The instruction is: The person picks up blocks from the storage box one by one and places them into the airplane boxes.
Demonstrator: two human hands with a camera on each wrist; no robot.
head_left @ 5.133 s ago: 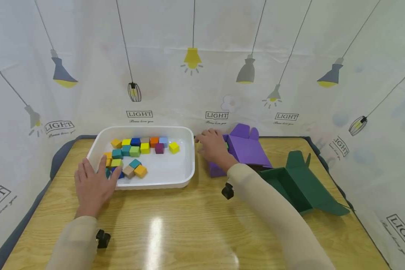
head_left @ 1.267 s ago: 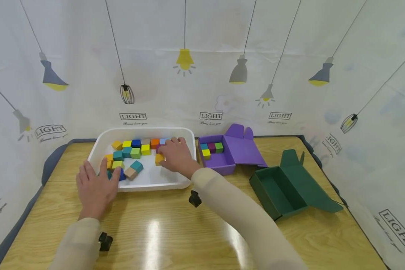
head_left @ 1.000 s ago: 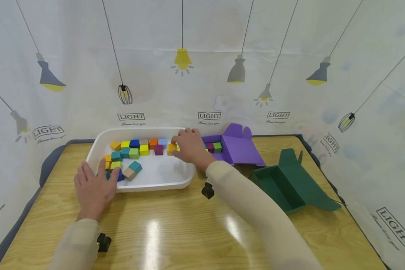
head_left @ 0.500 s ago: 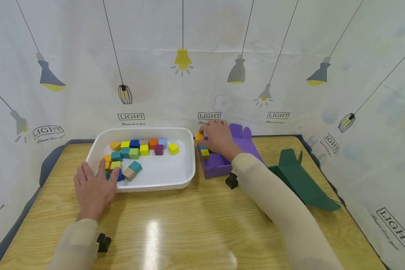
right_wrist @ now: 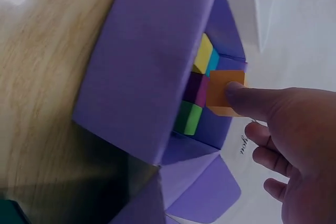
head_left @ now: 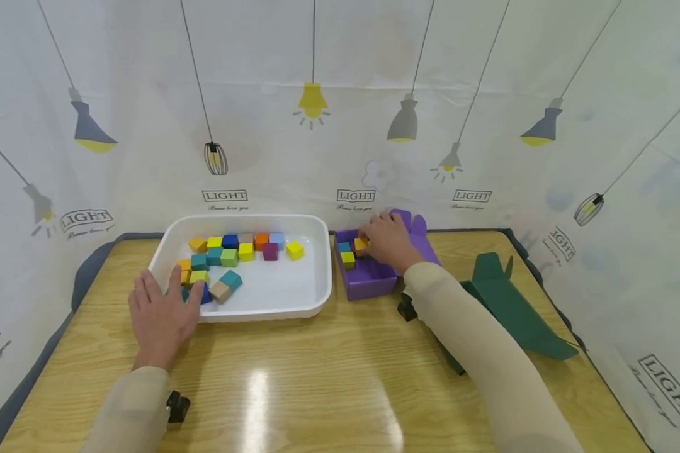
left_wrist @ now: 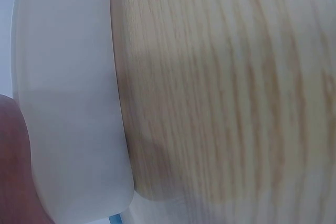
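My right hand point(head_left: 391, 242) pinches an orange-yellow wooden cube point(right_wrist: 223, 80) between thumb and fingers, over the open purple box point(right_wrist: 142, 61). Inside that box, the right wrist view shows a yellow cube point(right_wrist: 202, 55), a teal cube point(right_wrist: 212, 62), a maroon cube point(right_wrist: 196, 88) and a green cube point(right_wrist: 188, 118). The held cube overlaps the maroon one in the head view. My left hand point(head_left: 161, 318) rests with relaxed fingers on the near left corner of the white tray point(head_left: 283, 286), which holds several coloured cubes. Part of that hand shows at the tray wall in the left wrist view.
A dark green box point(head_left: 510, 308) with its lid folded open stands to the right, partly behind my right forearm. All of it sits on a wooden table point(head_left: 306, 377) against a printed cloth backdrop point(head_left: 277, 145). A lone yellow cube point(head_left: 295, 250) lies at the tray's right.
My right hand has taken the orange-yellow cube from the tray, carried it right across the rim and brought it over the purple box. The left hand has stayed at the tray corner.
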